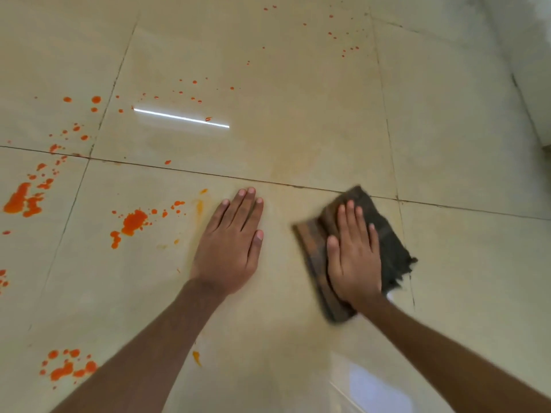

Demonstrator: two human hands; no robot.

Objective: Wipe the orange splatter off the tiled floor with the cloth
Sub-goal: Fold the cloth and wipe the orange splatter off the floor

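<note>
Glossy beige tiled floor (298, 120) is mid-wipe: the right hand (353, 257) presses flat on the dark brown folded cloth (384, 231) lower right, the left hand (231, 242) rests flat and empty at centre, and bright orange splatter (134, 222) at left likely needs the next leftward sweep.

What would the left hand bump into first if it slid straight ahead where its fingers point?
Nothing solid: the left hand lies flat on the tiled floor, and ahead of its fingertips is only a grout line, then bare tile. The orange splatter sits off to its left. The way looks free.
</note>
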